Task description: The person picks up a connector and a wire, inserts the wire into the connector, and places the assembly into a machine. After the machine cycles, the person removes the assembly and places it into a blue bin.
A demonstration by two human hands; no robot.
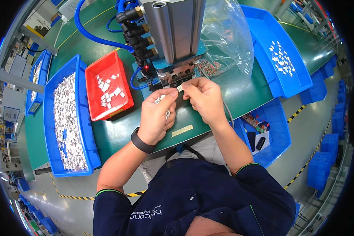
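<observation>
My left hand, with a dark band on its wrist, is curled round several small white parts that show between the fingers. Between thumb and fingertips, my right hand pinches one small white rectangular part. The left thumb and fingertip are right beside that part; whether they touch it I cannot tell. Both hands are just in front of the metal lower end of a bench press, which has a grey cylinder and blue air hoses. Fine details of the pinched part are too small to make out.
Left of the press stand a red tray with scattered white parts and a blue bin full of them. A blue tray with white parts lies at right, past a clear plastic bag. Below the green table edge sits another blue bin.
</observation>
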